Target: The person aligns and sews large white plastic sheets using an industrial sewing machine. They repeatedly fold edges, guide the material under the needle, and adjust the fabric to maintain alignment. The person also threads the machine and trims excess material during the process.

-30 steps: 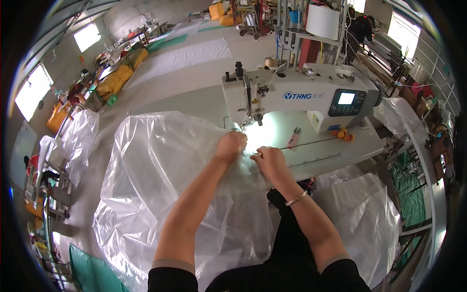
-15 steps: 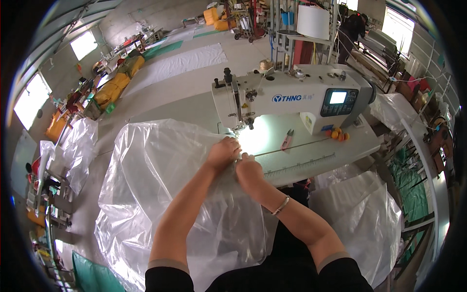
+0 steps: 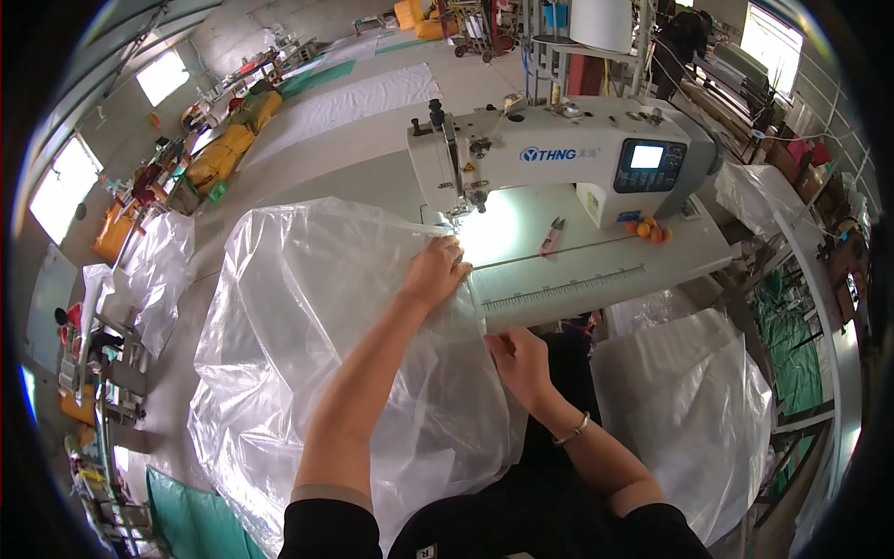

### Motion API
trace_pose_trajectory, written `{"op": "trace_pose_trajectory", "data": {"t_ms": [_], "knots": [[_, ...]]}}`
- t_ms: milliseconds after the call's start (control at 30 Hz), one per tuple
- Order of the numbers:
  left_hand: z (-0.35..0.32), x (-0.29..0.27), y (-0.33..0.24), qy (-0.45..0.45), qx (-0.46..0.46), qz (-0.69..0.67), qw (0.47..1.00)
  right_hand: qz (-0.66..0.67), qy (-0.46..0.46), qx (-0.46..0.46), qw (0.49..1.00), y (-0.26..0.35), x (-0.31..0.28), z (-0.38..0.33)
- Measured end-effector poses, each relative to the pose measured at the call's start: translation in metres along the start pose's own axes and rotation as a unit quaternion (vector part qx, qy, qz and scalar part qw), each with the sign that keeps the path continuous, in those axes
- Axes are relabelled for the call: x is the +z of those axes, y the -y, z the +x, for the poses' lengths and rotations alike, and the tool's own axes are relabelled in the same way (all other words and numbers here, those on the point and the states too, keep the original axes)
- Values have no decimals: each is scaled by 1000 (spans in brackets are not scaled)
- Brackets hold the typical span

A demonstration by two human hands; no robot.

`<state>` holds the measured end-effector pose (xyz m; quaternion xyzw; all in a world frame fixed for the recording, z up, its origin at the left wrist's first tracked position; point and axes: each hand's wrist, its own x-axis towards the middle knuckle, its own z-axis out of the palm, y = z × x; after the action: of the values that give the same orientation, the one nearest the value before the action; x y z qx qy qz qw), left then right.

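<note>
A large sheet of clear plastic (image 3: 298, 307) spreads over the left of the sewing machine's table and hangs over its front edge. My left hand (image 3: 434, 272) holds the sheet down close to the needle, fingers bent and thumb apart. Lower along the sheet's right edge, my right hand (image 3: 521, 363) is closed in a pinch on that edge. The white sewing machine (image 3: 559, 158) stands beyond my hands, its lamp lighting the needle area. The fingertips of my left hand partly hide the plastic by the needle.
Pink-handled thread snips (image 3: 553, 237) and several small orange balls (image 3: 649, 230) lie on the machine table (image 3: 596, 253). A ruler scale (image 3: 568, 286) runs along its front edge. More clear plastic (image 3: 684, 410) hangs at the right. Another person (image 3: 672, 56) is far off at the back right.
My right hand has slid from beside the left hand near the needle, down and to the right along the plastic's edge. My left hand stays near the needle. The view has shifted slightly.
</note>
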<state>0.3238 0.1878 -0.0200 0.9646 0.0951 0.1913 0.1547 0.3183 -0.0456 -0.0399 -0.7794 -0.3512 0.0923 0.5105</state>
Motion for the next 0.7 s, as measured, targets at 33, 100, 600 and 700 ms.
{"op": "trace_pose_trajectory", "data": {"t_ms": [33, 100, 600, 700], "knots": [[0, 0, -1, 5, -4, -2, 1000, 12, 1, 57, 998, 3, 0, 3], [1, 0, -2, 14, -14, -5, 1000, 83, 24, 119, 989, 4, 8, 6], [-4, 1, 11, 20, 42, 2, 999, -442, 117, -161, 875, 18, 23, -8], [-1, -5, 11, 24, 51, -1, 998, -424, 118, -171, 882, 23, 22, 0]]}}
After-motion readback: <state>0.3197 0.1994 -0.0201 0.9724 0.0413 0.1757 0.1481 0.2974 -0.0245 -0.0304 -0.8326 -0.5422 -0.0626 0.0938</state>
